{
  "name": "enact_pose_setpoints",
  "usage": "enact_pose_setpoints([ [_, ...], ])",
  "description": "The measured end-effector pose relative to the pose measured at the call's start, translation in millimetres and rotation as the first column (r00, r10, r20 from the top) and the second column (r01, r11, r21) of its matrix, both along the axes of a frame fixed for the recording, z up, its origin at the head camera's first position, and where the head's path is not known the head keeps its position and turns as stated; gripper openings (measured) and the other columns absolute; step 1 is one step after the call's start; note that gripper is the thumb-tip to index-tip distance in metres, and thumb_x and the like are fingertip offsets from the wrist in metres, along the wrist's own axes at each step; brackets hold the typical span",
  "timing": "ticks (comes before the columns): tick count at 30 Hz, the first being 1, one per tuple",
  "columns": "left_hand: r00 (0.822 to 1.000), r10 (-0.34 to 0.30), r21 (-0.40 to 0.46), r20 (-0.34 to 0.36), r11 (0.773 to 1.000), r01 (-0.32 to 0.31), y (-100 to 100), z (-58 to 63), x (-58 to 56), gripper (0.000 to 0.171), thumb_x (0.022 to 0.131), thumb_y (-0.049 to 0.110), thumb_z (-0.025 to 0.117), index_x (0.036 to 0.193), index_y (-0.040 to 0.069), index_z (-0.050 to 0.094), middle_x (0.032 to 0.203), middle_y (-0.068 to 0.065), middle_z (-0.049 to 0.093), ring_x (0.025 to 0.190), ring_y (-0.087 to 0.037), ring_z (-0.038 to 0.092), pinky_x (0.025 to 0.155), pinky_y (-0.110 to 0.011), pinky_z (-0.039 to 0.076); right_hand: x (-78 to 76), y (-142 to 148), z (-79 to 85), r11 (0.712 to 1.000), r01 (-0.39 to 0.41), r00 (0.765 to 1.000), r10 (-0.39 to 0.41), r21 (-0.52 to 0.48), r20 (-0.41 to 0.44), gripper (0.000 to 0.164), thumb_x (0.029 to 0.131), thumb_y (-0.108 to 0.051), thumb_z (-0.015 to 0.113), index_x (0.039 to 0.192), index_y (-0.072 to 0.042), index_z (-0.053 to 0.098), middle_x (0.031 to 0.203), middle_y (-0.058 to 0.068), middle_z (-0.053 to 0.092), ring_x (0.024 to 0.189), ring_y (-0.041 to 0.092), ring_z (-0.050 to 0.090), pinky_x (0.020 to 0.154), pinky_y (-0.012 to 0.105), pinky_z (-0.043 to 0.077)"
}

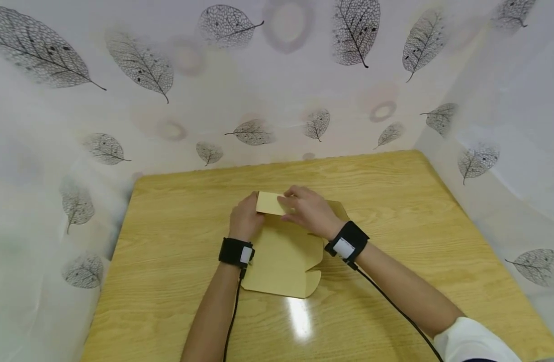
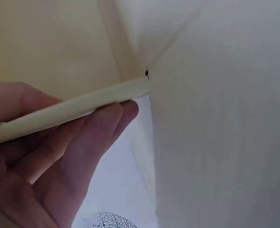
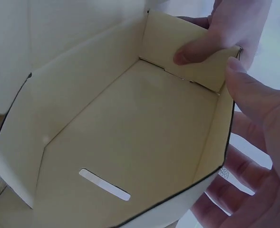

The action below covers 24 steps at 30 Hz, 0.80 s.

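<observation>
A partly folded tan cardboard box (image 1: pixel 281 254) stands on the table, its lid panel and flaps spread toward the person. At the far left corner my left hand (image 1: pixel 245 218) pinches an upright end wall (image 2: pixel 82 102), thumb on one face and fingers on the other. My right hand (image 1: pixel 315 213) holds the adjoining side wall (image 3: pixel 220 128), with the thumb at its top edge and the fingers along the outside. The right wrist view looks into the box: its floor (image 3: pixel 125 128) has a narrow slot, and the left thumb presses inside the end wall.
A wood-grain table (image 1: pixel 177 261) lies under the box. Pale sheeting (image 1: pixel 277 85) printed with leaves rises behind it and at both sides. Each wrist wears a black band (image 1: pixel 349 241) with a cable (image 1: pixel 394 311) running back toward the person.
</observation>
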<state>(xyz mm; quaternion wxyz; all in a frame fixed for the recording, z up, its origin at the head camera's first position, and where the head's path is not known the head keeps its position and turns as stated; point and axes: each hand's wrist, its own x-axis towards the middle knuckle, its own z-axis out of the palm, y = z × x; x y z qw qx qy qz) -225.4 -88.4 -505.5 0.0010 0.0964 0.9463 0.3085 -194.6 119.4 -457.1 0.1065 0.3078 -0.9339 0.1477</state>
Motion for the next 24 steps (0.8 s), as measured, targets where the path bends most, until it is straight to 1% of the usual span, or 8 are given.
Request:
enact_pose_setpoints([
  [4, 1.000, -0.016, -0.022, 0.013, 1.000, 0.016, 0, 2.4, -0.9, 0.048, 0.090, 0.004, 0.069, 0.137, 0.001, 0.059, 0.118, -0.020, 0.075, 0.100, -0.040, 0.074, 0.079, -0.056, 0.060, -1.6, 1, -1.1, 1.000, 0.016, 1.000, -0.016, -0.001, -0.006, 0.051, 0.089, -0.030, 0.085, 0.134, -0.009, 0.073, 0.123, 0.013, 0.070, 0.103, 0.028, 0.072, 0.086, 0.039, 0.062],
  [7, 0.992, -0.091, 0.070, 0.088, 0.994, 0.085, -7, 6.8, -2.6, 0.061, 0.096, 0.007, 0.065, 0.153, 0.004, 0.047, 0.138, -0.020, 0.068, 0.118, -0.040, 0.070, 0.091, -0.056, 0.060, -6.1, 2, -1.6, 1.000, 0.023, 1.000, -0.023, -0.005, 0.009, 0.052, 0.087, -0.028, 0.086, 0.134, -0.010, 0.073, 0.124, 0.014, 0.070, 0.103, 0.028, 0.072, 0.087, 0.040, 0.063],
  [9, 0.972, -0.174, 0.184, 0.159, 0.972, 0.144, -15, 12.2, -3.2, 0.072, 0.098, 0.008, 0.062, 0.163, 0.009, 0.033, 0.155, -0.019, 0.054, 0.135, -0.041, 0.060, 0.103, -0.057, 0.056, -11.1, 2, -1.9, 1.000, 0.027, 0.999, -0.027, -0.001, 0.022, 0.052, 0.087, -0.028, 0.086, 0.134, -0.011, 0.073, 0.126, 0.014, 0.071, 0.104, 0.029, 0.073, 0.088, 0.041, 0.063],
  [11, 0.943, -0.246, 0.306, 0.225, 0.936, 0.172, -23, 18.7, -3.1, 0.080, 0.100, 0.010, 0.060, 0.169, 0.019, 0.021, 0.169, -0.016, 0.035, 0.149, -0.041, 0.045, 0.115, -0.061, 0.047, -16.9, 2, -3.0, 1.000, 0.022, 0.999, -0.023, 0.006, 0.025, 0.052, 0.086, -0.027, 0.086, 0.134, -0.012, 0.073, 0.127, 0.014, 0.071, 0.104, 0.030, 0.073, 0.089, 0.042, 0.063],
  [13, 0.921, -0.295, 0.384, 0.254, 0.905, 0.184, -30, 23.2, -2.7, 0.076, 0.105, 0.018, 0.058, 0.170, 0.025, 0.019, 0.173, -0.014, 0.026, 0.154, -0.042, 0.037, 0.119, -0.066, 0.040, -22.5, 1, -3.2, 1.000, 0.013, 0.999, -0.013, 0.007, 0.030, 0.052, 0.087, -0.027, 0.086, 0.136, -0.012, 0.072, 0.129, 0.014, 0.071, 0.107, 0.030, 0.073, 0.091, 0.043, 0.062],
  [15, 0.922, -0.301, 0.404, 0.243, 0.896, 0.186, -33, 23.8, -3.2, 0.067, 0.109, 0.028, 0.055, 0.169, 0.027, 0.024, 0.173, -0.014, 0.025, 0.154, -0.042, 0.035, 0.123, -0.067, 0.035, -27.5, -1, -4.0, 1.000, -0.004, 0.999, 0.004, 0.002, 0.032, 0.051, 0.088, -0.025, 0.084, 0.136, -0.012, 0.072, 0.131, 0.015, 0.071, 0.109, 0.031, 0.073, 0.094, 0.043, 0.062],
  [18, 0.942, -0.269, 0.401, 0.201, 0.900, 0.172, -34, 20.4, -4.5, 0.061, 0.112, 0.039, 0.051, 0.167, 0.022, 0.032, 0.167, -0.018, 0.034, 0.150, -0.043, 0.040, 0.121, -0.064, 0.038, -31.9, -3, -4.6, 0.999, -0.022, 0.999, 0.023, -0.023, 0.043, 0.049, 0.090, -0.024, 0.083, 0.136, -0.011, 0.071, 0.134, 0.015, 0.070, 0.114, 0.032, 0.072, 0.100, 0.044, 0.060],
  [24, 0.961, -0.221, 0.391, 0.169, 0.909, 0.141, -33, 18.4, -5.7, 0.059, 0.110, 0.036, 0.055, 0.164, 0.018, 0.038, 0.160, -0.020, 0.042, 0.146, -0.043, 0.045, 0.120, -0.061, 0.041, -29.0, 9, -4.7, 0.995, -0.041, 0.998, 0.046, -0.091, 0.052, 0.044, 0.096, -0.023, 0.076, 0.135, -0.003, 0.070, 0.142, 0.021, 0.066, 0.129, 0.037, 0.065, 0.111, 0.049, 0.054],
])
